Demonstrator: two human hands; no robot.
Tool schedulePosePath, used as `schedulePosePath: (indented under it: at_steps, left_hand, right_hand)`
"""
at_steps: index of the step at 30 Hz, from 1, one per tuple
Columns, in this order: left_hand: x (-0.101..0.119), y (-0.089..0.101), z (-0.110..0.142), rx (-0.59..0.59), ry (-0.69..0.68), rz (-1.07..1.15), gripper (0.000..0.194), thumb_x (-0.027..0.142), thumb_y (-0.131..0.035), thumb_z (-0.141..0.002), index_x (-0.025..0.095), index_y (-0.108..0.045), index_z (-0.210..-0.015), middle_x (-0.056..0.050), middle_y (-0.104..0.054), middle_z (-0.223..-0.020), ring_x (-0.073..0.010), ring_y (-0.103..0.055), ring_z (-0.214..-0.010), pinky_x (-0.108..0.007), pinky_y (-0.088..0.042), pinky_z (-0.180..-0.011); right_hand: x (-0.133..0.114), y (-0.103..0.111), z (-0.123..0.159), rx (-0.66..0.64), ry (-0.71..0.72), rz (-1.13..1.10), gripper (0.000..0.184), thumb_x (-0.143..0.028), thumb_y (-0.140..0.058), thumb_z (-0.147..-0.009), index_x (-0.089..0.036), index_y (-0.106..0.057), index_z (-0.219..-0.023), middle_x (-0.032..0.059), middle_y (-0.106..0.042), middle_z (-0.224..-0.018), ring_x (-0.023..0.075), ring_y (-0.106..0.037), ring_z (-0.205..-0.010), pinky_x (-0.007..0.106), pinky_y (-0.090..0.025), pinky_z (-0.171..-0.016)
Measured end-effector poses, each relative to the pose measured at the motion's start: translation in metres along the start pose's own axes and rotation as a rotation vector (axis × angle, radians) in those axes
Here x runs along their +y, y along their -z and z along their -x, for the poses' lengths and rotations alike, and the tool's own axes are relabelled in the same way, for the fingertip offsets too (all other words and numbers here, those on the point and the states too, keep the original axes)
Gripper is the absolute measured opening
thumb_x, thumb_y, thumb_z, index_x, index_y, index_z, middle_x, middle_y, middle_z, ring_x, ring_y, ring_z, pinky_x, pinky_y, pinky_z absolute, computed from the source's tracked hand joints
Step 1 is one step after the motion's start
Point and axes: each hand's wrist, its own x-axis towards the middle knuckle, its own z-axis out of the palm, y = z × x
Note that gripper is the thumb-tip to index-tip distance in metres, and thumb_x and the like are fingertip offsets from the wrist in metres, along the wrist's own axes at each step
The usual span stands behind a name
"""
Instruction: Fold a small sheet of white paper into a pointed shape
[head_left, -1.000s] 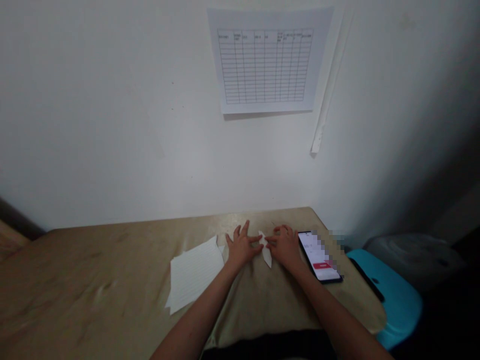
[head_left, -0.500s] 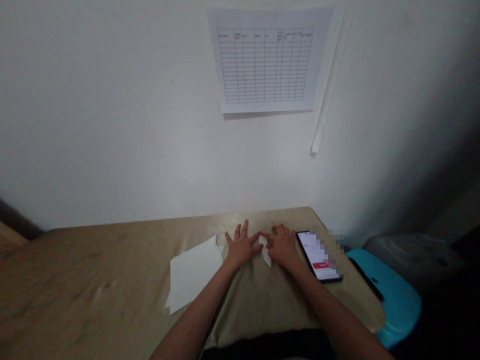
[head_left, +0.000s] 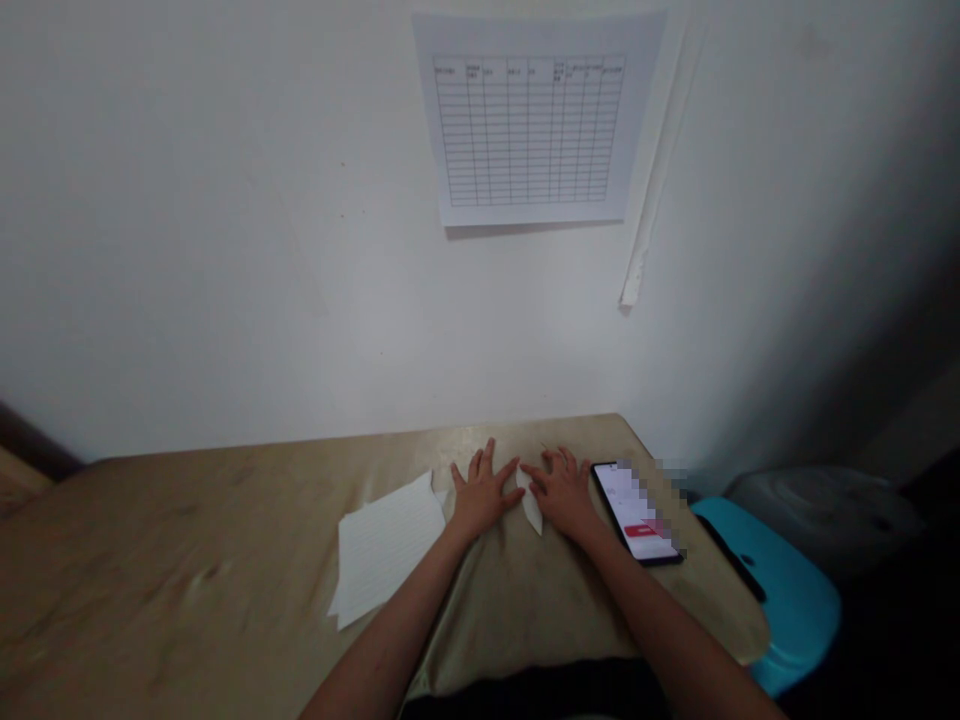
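Note:
A small pointed piece of white paper (head_left: 531, 508) lies on the table between my two hands. My left hand (head_left: 482, 494) is spread out beside it, thumb and index finger reaching to its left edge. On the other side my right hand (head_left: 562, 490) rests with fingers apart and its index fingertip at the paper's top end. Part of the paper is covered by the right fingers. Left of my left forearm lies a stack of lined white paper sheets (head_left: 390, 550), its right edge partly behind the wrist.
A phone (head_left: 645, 530) with a lit screen lies right of my right hand. The table (head_left: 187, 560) has a wrinkled brown cover and meets a white wall. A printed table sheet (head_left: 532, 130) hangs there. Beyond the right edge stands a turquoise stool or lid (head_left: 787, 580).
My fingertips have shifted slightly on the small paper, the right thumb less visible over it. The hands otherwise stay in place.

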Motion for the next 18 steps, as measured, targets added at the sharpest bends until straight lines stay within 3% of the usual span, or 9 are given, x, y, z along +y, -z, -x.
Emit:
schedulePosePath:
  at_steps: [4, 12, 18]
  left_hand:
    - [0.002, 0.002, 0.002, 0.046, 0.019, 0.063, 0.058, 0.055, -0.066, -0.086, 0.045, -0.050, -0.140, -0.006, -0.012, -0.169, -0.0387, -0.024, -0.150, -0.078, -0.009, -0.112]
    - [0.011, 0.009, 0.008, 0.130, -0.026, 0.126, 0.021, 0.040, -0.072, -0.084, 0.034, -0.071, -0.104, -0.002, -0.025, -0.165, -0.0342, -0.029, -0.147, -0.078, -0.010, -0.112]
    - [0.012, 0.007, 0.009, 0.163, -0.044, 0.132, 0.008, 0.038, -0.073, -0.083, 0.035, -0.075, -0.090, 0.003, -0.036, -0.161, -0.0333, -0.036, -0.142, -0.080, -0.009, -0.111]
  right_hand:
    - [0.001, -0.003, 0.000, 0.060, 0.003, -0.050, 0.038, -0.033, -0.057, -0.094, -0.044, -0.062, -0.130, 0.0083, -0.047, -0.147, 0.0345, -0.022, -0.146, 0.071, -0.008, -0.112]
    - [0.007, -0.001, 0.001, 0.262, 0.060, -0.151, 0.011, -0.032, -0.071, -0.083, -0.029, -0.076, -0.093, 0.0068, -0.060, -0.129, 0.0309, -0.036, -0.135, 0.057, -0.013, -0.116]
    - [0.009, -0.002, 0.000, 0.266, 0.088, -0.167, 0.006, -0.031, -0.073, -0.082, -0.031, -0.079, -0.084, 0.0051, -0.064, -0.123, 0.0306, -0.038, -0.133, 0.055, -0.015, -0.116]
